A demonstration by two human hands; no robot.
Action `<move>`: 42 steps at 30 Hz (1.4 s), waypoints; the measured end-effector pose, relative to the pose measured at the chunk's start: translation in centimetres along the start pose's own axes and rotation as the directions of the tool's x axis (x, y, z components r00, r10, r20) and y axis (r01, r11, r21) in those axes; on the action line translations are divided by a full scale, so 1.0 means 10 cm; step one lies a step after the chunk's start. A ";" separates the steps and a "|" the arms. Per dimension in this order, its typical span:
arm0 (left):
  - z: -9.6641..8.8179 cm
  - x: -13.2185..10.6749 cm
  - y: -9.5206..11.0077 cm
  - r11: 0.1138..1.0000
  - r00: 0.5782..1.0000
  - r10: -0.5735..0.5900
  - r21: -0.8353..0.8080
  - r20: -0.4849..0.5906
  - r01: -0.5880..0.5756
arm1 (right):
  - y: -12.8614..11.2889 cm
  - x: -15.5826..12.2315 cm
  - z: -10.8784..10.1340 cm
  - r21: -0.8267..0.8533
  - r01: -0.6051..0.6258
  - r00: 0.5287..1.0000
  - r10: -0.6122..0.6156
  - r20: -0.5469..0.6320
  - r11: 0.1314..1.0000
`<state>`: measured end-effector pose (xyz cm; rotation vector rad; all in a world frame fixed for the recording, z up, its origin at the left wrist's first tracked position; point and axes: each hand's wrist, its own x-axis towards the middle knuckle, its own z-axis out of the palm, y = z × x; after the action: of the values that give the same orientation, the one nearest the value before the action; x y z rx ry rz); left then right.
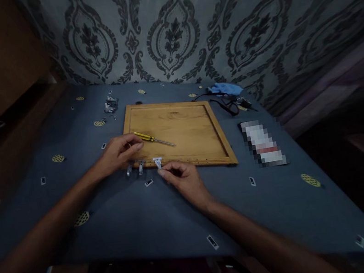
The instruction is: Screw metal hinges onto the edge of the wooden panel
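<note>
A wooden framed panel (188,131) lies flat on a blue-grey cloth. A yellow-handled screwdriver (152,139) rests on the panel near its front left corner. My left hand (120,154) lies curled at that corner, its fingertips touching the panel edge beside the screwdriver handle. Small metal brackets (140,167) sit along the panel's front edge. My right hand (182,178) pinches the rightmost metal bracket (157,162) against that edge.
A heap of metal hardware (110,104) lies at the back left. A blue cloth (224,88) and a black corded tool (232,104) lie behind the panel. A blurred flat pack (262,142) sits to the right. Patterned wall behind; table edge close in front.
</note>
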<state>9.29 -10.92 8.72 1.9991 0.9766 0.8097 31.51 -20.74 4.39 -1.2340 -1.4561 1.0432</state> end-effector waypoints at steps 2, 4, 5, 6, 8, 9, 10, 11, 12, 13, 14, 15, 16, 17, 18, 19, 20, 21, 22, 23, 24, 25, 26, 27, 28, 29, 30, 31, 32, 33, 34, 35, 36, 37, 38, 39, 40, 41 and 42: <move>0.01 -0.05 0.00 0.999 0.998 0.021 0.029 0.058 -0.023 | 0.02 -0.04 0.02 0.029 -0.052 0.999 0.052 0.005 0.998; 0.01 -0.09 -0.02 0.994 0.992 0.057 0.083 0.115 -0.066 | 0.04 -0.04 0.03 0.050 -0.091 0.996 0.091 0.010 0.995; 0.01 -0.11 -0.03 0.988 0.987 0.077 0.121 0.141 -0.095 | 0.04 -0.03 0.04 0.057 -0.107 0.994 0.106 0.016 0.993; 0.01 -0.13 -0.05 0.979 0.981 0.098 0.163 0.169 -0.126 | 0.04 -0.03 0.04 0.062 -0.120 0.993 0.118 0.025 0.991; 0.01 -0.16 -0.06 0.951 0.965 0.130 0.246 0.229 -0.186 | 0.04 -0.01 0.05 0.067 -0.134 0.990 0.131 0.044 0.989; 0.02 -0.17 -0.06 0.934 0.955 0.144 0.283 0.259 -0.217 | 0.04 -0.01 0.05 0.067 -0.136 0.990 0.133 0.052 0.988; 0.04 -0.19 -0.06 0.916 0.946 0.156 0.317 0.285 -0.247 | 0.04 0.00 0.06 0.066 -0.136 0.990 0.132 0.057 0.989; 0.06 -0.20 -0.06 0.897 0.938 0.167 0.348 0.302 -0.272 | 0.03 0.00 0.07 0.064 -0.135 0.989 0.131 0.061 0.989; 0.08 -0.21 -0.06 0.880 0.934 0.178 0.375 0.311 -0.292 | 0.03 0.00 0.07 0.061 -0.134 0.989 0.130 0.064 0.989; 0.09 -0.23 -0.06 0.864 0.931 0.188 0.398 0.312 -0.308 | 0.03 0.00 0.08 0.057 -0.133 0.990 0.129 0.065 0.989; 0.11 -0.24 -0.06 0.850 0.930 0.199 0.419 0.310 -0.321 | 0.03 0.01 0.09 0.053 -0.132 0.990 0.128 0.066 0.990; 0.13 -0.25 -0.05 0.837 0.929 0.207 0.435 0.308 -0.331 | 0.02 0.01 0.09 0.049 -0.131 0.990 0.128 0.067 0.990; 0.14 -0.26 -0.06 0.827 0.928 0.214 0.449 0.305 -0.339 | 0.02 0.01 0.09 0.045 -0.131 0.990 0.127 0.067 0.990; 0.15 -0.26 -0.06 0.818 0.928 0.221 0.461 0.301 -0.345 | 0.02 0.01 0.10 0.040 -0.130 0.990 0.127 0.067 0.991; 0.15 -0.27 -0.06 0.811 0.929 0.225 0.471 0.295 -0.346 | 0.02 0.02 0.10 0.037 -0.130 0.990 0.127 0.068 0.991; 0.15 -0.27 -0.06 0.805 0.930 0.226 0.481 0.291 -0.346 | 0.01 0.02 0.10 0.033 -0.131 0.989 0.128 0.070 0.991; 0.16 -0.27 -0.06 0.800 0.930 0.225 0.490 0.289 -0.346 | 0.01 0.02 0.10 0.031 -0.131 0.989 0.129 0.071 0.991; 0.16 -0.27 -0.07 0.795 0.931 0.223 0.499 0.289 -0.345 | 0.01 0.02 0.11 0.029 -0.132 0.989 0.130 0.073 0.991; 0.16 -0.27 -0.07 0.791 0.932 0.220 0.505 0.289 -0.344 | 0.01 0.02 0.11 0.027 -0.132 0.989 0.130 0.074 0.991; 0.17 -0.27 -0.07 0.790 0.932 0.216 0.508 0.292 -0.343 | 0.01 0.02 0.11 0.025 -0.132 0.989 0.130 0.075 0.991; 0.18 -0.27 -0.07 0.791 0.931 0.213 0.508 0.296 -0.342 | 0.01 0.02 0.12 0.022 -0.131 0.989 0.129 0.076 0.991; 0.18 -0.27 -0.07 0.793 0.931 0.210 0.506 0.297 -0.340 | 0.01 0.02 0.12 0.019 -0.129 0.989 0.127 0.078 0.991; 0.19 -0.27 -0.06 0.796 0.933 0.205 0.505 0.296 -0.335 | 0.01 0.02 0.12 0.014 -0.127 0.989 0.126 0.081 0.992; 0.20 -0.27 -0.06 0.800 0.934 0.200 0.502 0.294 -0.329 | 0.01 0.02 0.12 0.008 -0.125 0.989 0.124 0.083 0.992; 0.20 -0.27 -0.05 0.804 0.936 0.194 0.499 0.293 -0.323 | 0.01 0.02 0.12 0.002 -0.121 0.989 0.121 0.085 0.993; 0.21 -0.27 -0.05 0.809 0.938 0.188 0.496 0.291 -0.316 | 0.01 0.01 0.11 -0.005 -0.118 0.989 0.118 0.087 0.993; 0.21 -0.27 -0.04 0.813 0.939 0.183 0.493 0.290 -0.310 | 0.02 0.01 0.11 -0.012 -0.113 0.990 0.114 0.088 0.994; 0.22 -0.27 -0.04 0.817 0.941 0.177 0.490 0.288 -0.304 | 0.02 0.01 0.11 -0.020 -0.107 0.990 0.108 0.089 0.994; 0.22 -0.28 -0.04 0.820 0.942 0.174 0.488 0.288 -0.300 | 0.02 0.01 0.12 -0.029 -0.100 0.991 0.102 0.089 0.995; 0.23 -0.28 -0.03 0.821 0.942 0.174 0.485 0.288 -0.300 | 0.03 0.01 0.12 -0.039 -0.092 0.991 0.095 0.089 0.995; 0.23 -0.28 -0.03 0.821 0.942 0.176 0.486 0.287 -0.301 | 0.03 0.00 0.12 -0.050 -0.082 0.992 0.086 0.089 0.995; 0.23 -0.28 -0.03 0.819 0.941 0.180 0.487 0.286 -0.305 | 0.03 0.00 0.12 -0.062 -0.070 0.993 0.076 0.088 0.996; 0.23 -0.28 -0.03 0.815 0.941 0.185 0.490 0.283 -0.308 | 0.03 0.00 0.12 -0.075 -0.057 0.994 0.063 0.088 0.996; 0.23 -0.28 -0.02 0.811 0.941 0.191 0.494 0.280 -0.312 | 0.02 0.00 0.12 -0.090 -0.041 0.995 0.049 0.088 0.995; 0.23 -0.28 -0.02 0.808 0.941 0.194 0.498 0.278 -0.314 | 0.02 0.00 0.11 -0.105 -0.025 0.996 0.034 0.087 0.994; 0.23 -0.29 -0.01 0.806 0.941 0.194 0.502 0.277 -0.314 | 0.02 -0.01 0.09 -0.116 -0.012 0.996 0.022 0.086 0.993; 0.23 -0.29 -0.01 0.804 0.941 0.191 0.505 0.280 -0.313 | 0.02 -0.02 0.06 -0.136 0.011 0.997 0.001 0.082 0.991; 0.23 -0.29 0.00 0.804 0.941 0.186 0.506 0.284 -0.312 | 0.03 -0.02 0.03 -0.174 0.050 0.996 -0.036 0.080 0.983; 0.22 -0.28 0.01 0.804 0.940 0.179 0.508 0.289 -0.309 | 0.03 -0.03 -0.01 -0.227 0.103 0.993 -0.087 0.081 0.969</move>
<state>9.62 -14.11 7.02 2.6944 0.8865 0.4329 31.66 -21.00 4.04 -1.2856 -1.7123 0.8794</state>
